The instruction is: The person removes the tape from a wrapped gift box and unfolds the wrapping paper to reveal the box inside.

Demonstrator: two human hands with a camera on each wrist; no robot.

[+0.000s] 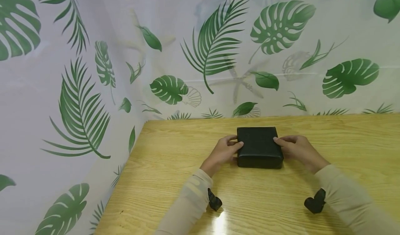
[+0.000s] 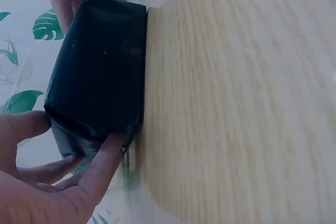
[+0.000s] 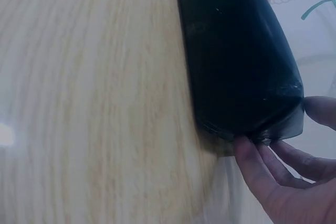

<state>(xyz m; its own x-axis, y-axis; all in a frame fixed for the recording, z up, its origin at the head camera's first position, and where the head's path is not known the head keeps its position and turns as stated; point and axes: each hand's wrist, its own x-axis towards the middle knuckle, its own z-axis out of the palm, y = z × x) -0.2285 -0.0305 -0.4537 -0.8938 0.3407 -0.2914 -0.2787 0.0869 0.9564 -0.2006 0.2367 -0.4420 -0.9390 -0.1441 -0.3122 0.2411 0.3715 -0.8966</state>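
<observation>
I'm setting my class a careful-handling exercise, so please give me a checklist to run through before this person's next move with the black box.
1. Left hand grips the left side of the black box: ok.
2. Right hand grips its right side: ok.
3. Both hands free of other objects: ok.
4. Box away from the left edge of the table: ok.
5. Box's contents known: cannot tell, hidden from view.

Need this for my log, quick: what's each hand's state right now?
Left hand: holding the black box at its left end, thumb on the top edge.
Right hand: holding the same box at its right end.
</observation>
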